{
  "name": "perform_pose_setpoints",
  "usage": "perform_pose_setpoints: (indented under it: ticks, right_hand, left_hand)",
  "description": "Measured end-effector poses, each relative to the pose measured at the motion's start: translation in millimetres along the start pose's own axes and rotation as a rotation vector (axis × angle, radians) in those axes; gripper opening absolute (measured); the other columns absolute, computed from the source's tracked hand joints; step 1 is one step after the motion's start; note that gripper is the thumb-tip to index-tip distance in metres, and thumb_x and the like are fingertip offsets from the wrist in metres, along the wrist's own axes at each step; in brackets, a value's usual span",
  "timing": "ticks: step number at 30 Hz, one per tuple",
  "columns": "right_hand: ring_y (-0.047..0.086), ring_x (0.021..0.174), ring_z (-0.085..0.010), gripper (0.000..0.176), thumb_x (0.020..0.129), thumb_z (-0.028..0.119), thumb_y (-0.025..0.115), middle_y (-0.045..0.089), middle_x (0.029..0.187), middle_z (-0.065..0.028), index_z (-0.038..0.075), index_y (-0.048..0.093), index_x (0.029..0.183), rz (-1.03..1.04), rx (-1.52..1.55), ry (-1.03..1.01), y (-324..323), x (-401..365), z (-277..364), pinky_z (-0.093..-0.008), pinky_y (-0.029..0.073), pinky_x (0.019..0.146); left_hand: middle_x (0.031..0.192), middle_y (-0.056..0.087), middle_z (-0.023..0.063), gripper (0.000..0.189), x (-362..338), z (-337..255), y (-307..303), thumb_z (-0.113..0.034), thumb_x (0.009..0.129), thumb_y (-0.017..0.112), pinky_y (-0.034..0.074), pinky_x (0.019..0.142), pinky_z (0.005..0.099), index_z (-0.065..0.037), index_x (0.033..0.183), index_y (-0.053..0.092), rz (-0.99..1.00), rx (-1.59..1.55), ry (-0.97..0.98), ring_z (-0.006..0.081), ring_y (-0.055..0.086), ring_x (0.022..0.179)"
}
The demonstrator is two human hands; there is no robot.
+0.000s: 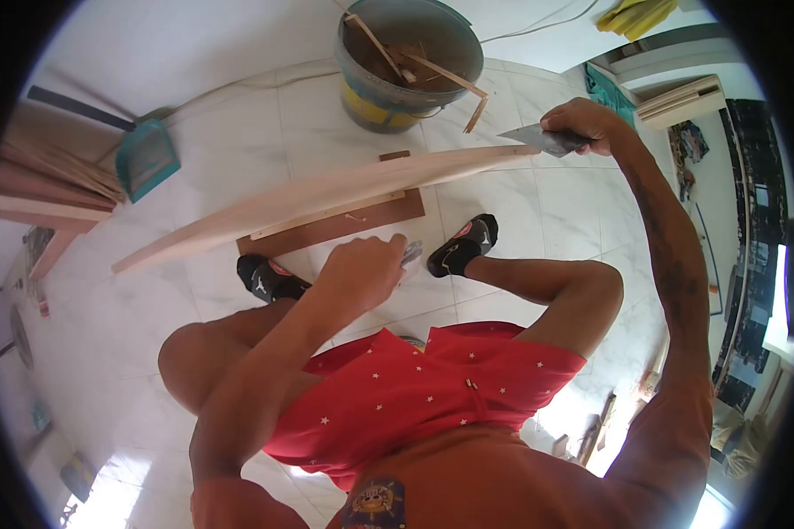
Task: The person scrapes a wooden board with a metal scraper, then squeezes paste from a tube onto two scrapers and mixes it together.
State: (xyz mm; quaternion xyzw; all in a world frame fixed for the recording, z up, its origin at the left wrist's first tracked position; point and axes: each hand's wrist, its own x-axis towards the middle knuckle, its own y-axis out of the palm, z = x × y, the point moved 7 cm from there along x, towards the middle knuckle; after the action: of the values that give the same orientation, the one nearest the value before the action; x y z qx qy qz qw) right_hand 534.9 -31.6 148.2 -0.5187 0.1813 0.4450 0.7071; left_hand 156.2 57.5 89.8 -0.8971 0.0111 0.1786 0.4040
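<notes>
My right hand (587, 125), held out at the upper right, is closed around the dark handle of a putty knife (531, 136). The knife's pointed grey blade is aimed left, by the right end of a long pale wooden board (326, 196). That board stretches across the floor in front of me, over a brown wooden piece (375, 219). My left hand (368, 271) is closed between my knees, on the near side of the board. A small shiny, greyish thing (412, 254) sticks out of its fingers; its kind I cannot make out.
A dirty bucket (375, 113) holding wood scraps stands beyond the board. At the left are a teal dustpan (147, 157) and stacked planks (53, 189). My feet rest on the tiled floor (512, 207) close to the board. More wood (681, 100) lies at the right.
</notes>
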Motion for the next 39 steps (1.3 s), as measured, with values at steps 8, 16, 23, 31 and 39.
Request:
perform_pose_setpoints:
  ticks: [8,16,23,31,39]
  right_hand:
    - [0.043,0.042,-0.0078,0.029,0.091,0.020,0.063,0.062,0.069,-0.0041,-0.001,0.072,0.108,0.003,-0.063,0.099,4.0,-1.1,-10.0,-0.0244,0.028,0.034]
    - [0.044,0.043,-0.0083,0.031,0.090,0.023,0.063,0.063,0.071,-0.0051,0.000,0.072,0.110,0.028,-0.120,0.129,28.1,-8.2,2.6,-0.0243,0.031,0.035]
    - [0.044,0.046,-0.0103,0.034,0.090,0.028,0.064,0.059,0.067,-0.0032,-0.002,0.073,0.103,0.102,-0.174,0.002,75.8,-19.6,51.4,-0.0261,0.035,0.038]
    - [0.045,0.044,-0.0097,0.034,0.090,0.027,0.064,0.059,0.066,-0.0033,-0.005,0.073,0.098,0.194,-0.146,-0.079,127.8,-30.0,97.2,-0.0250,0.035,0.037]
    - [0.047,0.042,-0.0121,0.036,0.093,0.027,0.064,0.059,0.065,-0.0062,-0.007,0.071,0.099,0.185,-0.169,-0.164,156.3,-30.9,119.3,-0.0264,0.036,0.037]
  left_hand:
    - [0.080,0.070,0.0176,0.026,15.4,-4.1,-1.0,-0.024,0.095,0.062,0.055,0.065,0.0464,-0.003,0.109,0.059,0.080,0.083,0.016,0.0349,0.071,0.077]
    - [0.075,0.069,0.0169,0.020,22.7,-7.5,3.1,-0.012,0.090,0.061,0.054,0.061,0.0451,-0.001,0.106,0.058,0.055,0.058,0.079,0.0343,0.071,0.072]
    - [0.072,0.068,0.0160,0.015,18.9,-13.5,-0.1,-0.011,0.090,0.060,0.054,0.059,0.0443,0.000,0.099,0.057,0.017,0.019,0.097,0.0341,0.070,0.069]
    - [0.066,0.066,0.0150,0.016,6.1,-5.1,-5.3,-0.015,0.094,0.059,0.052,0.056,0.0429,0.001,0.094,0.058,-0.057,0.011,0.075,0.0342,0.069,0.065]
    - [0.065,0.066,0.0145,0.010,-2.6,-1.9,-17.9,-0.002,0.080,0.063,0.052,0.053,0.0409,0.000,0.089,0.059,-0.172,-0.024,0.089,0.0312,0.070,0.064]
